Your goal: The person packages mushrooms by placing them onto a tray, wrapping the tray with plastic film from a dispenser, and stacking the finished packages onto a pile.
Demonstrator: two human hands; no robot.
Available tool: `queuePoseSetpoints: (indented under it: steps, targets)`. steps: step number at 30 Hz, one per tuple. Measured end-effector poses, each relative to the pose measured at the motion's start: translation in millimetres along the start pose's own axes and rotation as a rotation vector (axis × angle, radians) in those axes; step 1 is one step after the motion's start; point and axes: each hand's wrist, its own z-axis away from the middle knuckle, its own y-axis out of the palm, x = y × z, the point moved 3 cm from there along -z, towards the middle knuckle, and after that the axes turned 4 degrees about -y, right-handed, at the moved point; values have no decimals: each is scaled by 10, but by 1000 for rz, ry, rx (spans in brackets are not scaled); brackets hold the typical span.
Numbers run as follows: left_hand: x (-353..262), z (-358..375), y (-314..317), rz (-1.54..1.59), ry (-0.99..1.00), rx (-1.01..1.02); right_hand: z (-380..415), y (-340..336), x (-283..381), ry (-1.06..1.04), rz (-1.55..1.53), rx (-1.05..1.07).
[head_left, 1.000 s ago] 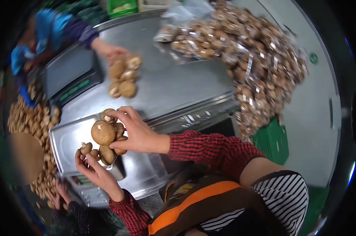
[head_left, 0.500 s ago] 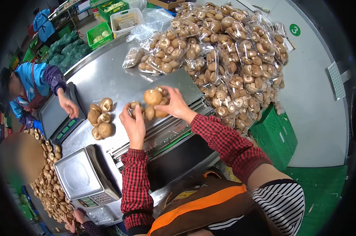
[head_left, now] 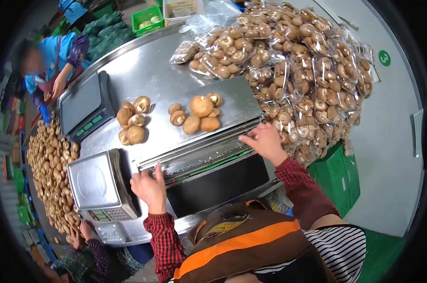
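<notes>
My left hand [head_left: 149, 187] is at the left end of a long metal slot with clear film [head_left: 199, 155], its thumb raised and fingers curled on the edge. At the slot's right end, my right hand [head_left: 265, 141] touches the edge with thumb and fingertips. Whether either hand pinches the film cannot be made out. Just beyond the slot, a loose group of brown mushrooms [head_left: 201, 106] lies on the steel plate. A second group of mushrooms [head_left: 136, 120] sits to its left.
Bagged mushrooms [head_left: 312, 85] are heaped at the right above a green crate [head_left: 336, 181]. Two scales, one silver [head_left: 94, 181] and one dark [head_left: 81, 106], stand left. Loose mushrooms [head_left: 48, 174] cover the far-left table. Two people's hands [head_left: 60, 82] [head_left: 85, 230] show there.
Both my hands have left the mushroom group and moved down to the slot's two ends. The mushrooms now lie untouched. The co-worker's arm has drawn back from the dark scale, and the view has shifted.
</notes>
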Motion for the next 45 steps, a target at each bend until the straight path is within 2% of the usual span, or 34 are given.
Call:
queuePoseSetpoints:
  steps: [2, 4, 6, 8, 10, 12, 14, 16, 18, 19, 20, 21, 23, 24, 25, 26, 27, 28, 30, 31, 32, 33, 34, 35, 36, 38, 39, 40, 42, 44, 45]
  targets:
    - [-155, -18, 17, -72, 84, -44, -74, 145, 172, -17, -3, 51]
    - [-165, -58, -1, -123, 80, -30, -108, 172, 251, -39, -40, 57]
    - [8, -140, 75, 94, -6, 135, -109, 187, 215, 168, -267, 89]
    - [106, -152, 91, 132, -15, 161, -101, 220, 121, 138, -338, 46]
    - [162, -149, 109, 345, 5, 156, -83, 293, 61, 217, -405, 117]
    - [144, -135, 13, 426, -23, 144, -119, 302, 52, 184, -493, 40]
    - [143, -88, -17, 700, -291, 430, -109, 256, 43, 468, -1099, 335]
    - [180, -35, -43, 650, -270, 699, -1, 142, 132, 757, -1443, 537]
    - [354, 32, 113, 1073, -512, 1115, 163, 260, 166, 1014, -2135, 923]
    - [272, 36, -34, 1256, -623, 1282, 206, 195, 192, 1013, -2148, 963]
    - [223, -9, -206, 1486, -605, 1323, 209, 75, 168, 1022, -2146, 959]
    - [142, -79, -447, 1653, -642, 1232, 124, -121, 105, 842, -2247, 807]
    - [-50, -253, -835, 1861, -544, 829, -176, -531, 118, 447, -2384, 451]
    - [-166, -395, -947, 1981, -333, 682, -394, -754, 148, 238, -2409, 253]
    - [-289, -577, -981, 2092, -227, 549, -637, -893, 206, 282, -2302, 57]
    - [-565, -733, -966, 1963, -130, 271, -905, -961, 276, 317, -2185, -134]
    - [-702, -1028, -821, 1641, 139, 236, -1208, -865, 303, 212, -1999, -173]
    - [-877, -1220, -618, 1383, 193, 115, -1488, -675, 287, 106, -1810, -213]
    - [-1066, -1462, 186, 1179, 162, 158, -1836, -66, 120, 224, -1482, -176]
    - [-1172, -1465, 349, 920, 145, 240, -1875, 243, 70, 338, -1435, -73]
    - [-1139, -1471, 689, 596, 309, 243, -1872, 453, 29, 451, -1377, 34]
    - [-1132, -1399, 776, 553, 298, 386, -1852, 517, 0, 447, -1367, 40]
    - [-1079, -1348, 880, 676, 473, 175, -1814, 592, -17, 436, -1364, 134]
    - [-1086, -1297, 757, 681, 446, 292, -1790, 643, -9, 430, -1365, 227]
    - [-1064, -1226, 612, 680, 423, 416, -1764, 674, -24, 441, -1366, 232]
    - [-1066, -1092, 330, 600, 421, 508, -1716, 641, 2, 470, -1304, 380]
    - [-1050, -1054, 301, 587, 498, 348, -1734, 608, 40, 492, -1298, 385]
    - [-1061, -1034, 169, 579, 423, 427, -1789, 569, 36, 480, -1301, 374]
    - [-1015, -1021, 222, 669, 370, 514, -1837, 521, 81, 390, -1189, 651]
    - [-962, -997, 213, 665, 240, 592, -1863, 445, 81, 388, -1068, 653]
    - [-911, -973, 251, 726, 243, 551, -1836, 416, 55, 399, -912, 760]
